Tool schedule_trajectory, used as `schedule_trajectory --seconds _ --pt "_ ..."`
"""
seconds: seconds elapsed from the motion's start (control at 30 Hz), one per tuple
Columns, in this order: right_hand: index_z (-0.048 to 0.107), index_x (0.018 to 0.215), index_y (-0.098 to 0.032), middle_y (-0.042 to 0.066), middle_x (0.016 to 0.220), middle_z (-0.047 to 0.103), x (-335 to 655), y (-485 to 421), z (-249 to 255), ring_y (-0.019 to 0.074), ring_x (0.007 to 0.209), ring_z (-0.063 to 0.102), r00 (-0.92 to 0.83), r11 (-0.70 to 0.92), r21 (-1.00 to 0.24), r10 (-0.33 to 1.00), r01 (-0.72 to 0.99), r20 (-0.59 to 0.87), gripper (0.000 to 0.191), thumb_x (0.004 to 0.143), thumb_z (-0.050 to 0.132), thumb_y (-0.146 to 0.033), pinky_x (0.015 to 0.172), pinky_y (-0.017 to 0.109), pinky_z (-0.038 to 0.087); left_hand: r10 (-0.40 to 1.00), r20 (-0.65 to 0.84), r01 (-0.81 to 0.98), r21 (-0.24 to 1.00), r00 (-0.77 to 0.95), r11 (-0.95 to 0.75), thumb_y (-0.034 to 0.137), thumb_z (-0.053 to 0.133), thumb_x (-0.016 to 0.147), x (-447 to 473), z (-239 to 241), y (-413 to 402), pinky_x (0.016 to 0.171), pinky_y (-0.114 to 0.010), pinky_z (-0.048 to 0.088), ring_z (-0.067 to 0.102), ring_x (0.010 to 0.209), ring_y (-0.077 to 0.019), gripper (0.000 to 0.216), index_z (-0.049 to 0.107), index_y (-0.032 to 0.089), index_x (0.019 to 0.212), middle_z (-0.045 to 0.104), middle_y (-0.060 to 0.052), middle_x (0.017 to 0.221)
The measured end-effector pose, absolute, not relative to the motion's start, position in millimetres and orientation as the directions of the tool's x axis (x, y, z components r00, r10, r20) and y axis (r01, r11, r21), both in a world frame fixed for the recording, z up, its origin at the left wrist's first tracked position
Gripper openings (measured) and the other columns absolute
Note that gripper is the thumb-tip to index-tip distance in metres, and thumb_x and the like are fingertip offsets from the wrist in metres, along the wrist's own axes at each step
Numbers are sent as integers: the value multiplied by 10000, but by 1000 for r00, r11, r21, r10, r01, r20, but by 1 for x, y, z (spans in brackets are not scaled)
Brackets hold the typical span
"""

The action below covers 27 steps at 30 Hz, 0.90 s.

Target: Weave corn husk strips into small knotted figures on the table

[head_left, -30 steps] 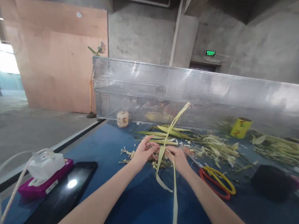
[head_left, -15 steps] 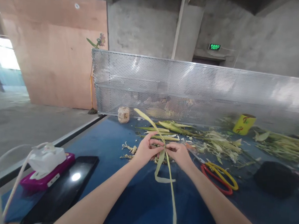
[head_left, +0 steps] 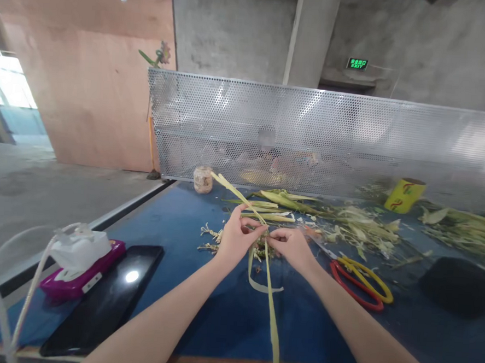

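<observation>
Over the middle of the blue table, my left hand (head_left: 237,238) pinches a long pale-green leaf strip (head_left: 274,320). The strip runs from the upper left, through my fingers, down past the table's front edge. Close beside it, my right hand (head_left: 294,247) is closed, its fingertips pinching the strip at the same spot. A second, paler strip end (head_left: 256,285) hangs in a curve below my hands. Exactly how the strips cross is hidden by my fingers. Small braided pieces (head_left: 210,233) lie left of my left hand. Red-and-yellow-handled scissors (head_left: 362,281) rest by my right forearm.
Loose leaves (head_left: 361,227) spread across the back right. A yellow roll (head_left: 405,196) and a wrapped jar (head_left: 202,180) stand near the perforated metal screen (head_left: 230,109). A black tablet-like device (head_left: 103,304), a purple power strip (head_left: 66,286) and cables occupy the left. A dark object (head_left: 456,285) sits right.
The view has shifted slightly. The lower part of the long strip has swung left, and the pale curved end has drawn in beneath my left hand. Both hands keep their pinch.
</observation>
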State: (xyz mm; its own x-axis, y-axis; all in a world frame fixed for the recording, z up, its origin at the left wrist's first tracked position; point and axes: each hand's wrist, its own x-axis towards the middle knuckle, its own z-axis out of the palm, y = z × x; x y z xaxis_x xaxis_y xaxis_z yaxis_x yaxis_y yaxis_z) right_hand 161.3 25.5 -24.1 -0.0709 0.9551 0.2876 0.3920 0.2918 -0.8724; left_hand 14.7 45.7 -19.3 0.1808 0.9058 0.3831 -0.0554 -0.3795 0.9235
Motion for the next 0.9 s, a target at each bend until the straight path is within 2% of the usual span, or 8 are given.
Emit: schedule_trajectory --seconds 0.2,0.3,0.43,0.5,0.6,0.67,0.77,0.9 --pt "588 531 -147 -42 391 449 161 29 -31 69 363 384 -89 193 -955 980 223 178 231 632 599 -354 411 221 315 890 432 1 900 144 -436 291 650 665 15 -18 40 463 -220 423 511 444 -86 721 227 194 1241 632 14 721" --pt "596 563 -143 -52 383 427 161 31 -33 62 355 364 -96 156 -979 985 130 144 245 608 607 -384 390 217 306 834 509 139 829 215 -542 257 635 676 14 -14 34 527 -234 425 550 517 -112 696 261 197 1260 652 8 708" --pt "574 487 -143 -54 367 434 161 31 -35 52 353 365 -151 129 -989 982 76 117 161 561 637 -272 381 201 278 779 541 298 723 317 -624 223 611 689 13 -14 27 568 -241 403 563 552 -128 591 367 240 1227 671 14 715" --pt "567 460 -145 -52 365 442 161 30 -37 53 363 380 -179 122 -991 978 51 111 145 546 643 -234 384 197 277 749 533 316 687 393 -654 215 588 711 13 -15 25 550 -230 388 539 521 -111 571 364 262 1233 671 22 751" --pt "585 484 -144 -49 398 456 158 29 -36 45 370 361 -197 106 -994 975 -16 107 162 544 663 -272 388 198 286 719 515 243 706 467 -665 255 615 700 13 -15 25 528 -212 389 498 484 -72 672 278 284 1280 644 20 868" --pt "598 510 -140 -37 442 484 157 29 -35 43 391 371 -188 95 -993 976 -68 106 198 541 686 -315 401 199 303 732 540 168 745 415 -645 275 642 678 13 -14 26 506 -198 390 471 465 -42 719 248 283 1280 594 13 930" --pt "636 576 -137 -17 501 536 157 31 -35 51 430 423 -159 76 -988 982 -133 97 257 521 719 -373 428 199 334 811 521 41 834 268 -549 274 670 649 13 -11 30 453 -179 377 457 452 -14 646 321 252 1191 517 14 923" --pt "660 581 -129 3 516 581 160 35 -37 53 424 453 -142 27 -984 988 -177 53 301 492 749 -402 430 203 359 954 228 -88 973 195 -215 243 750 551 16 -13 37 402 -174 391 482 456 -24 613 390 191 1045 502 21 839"
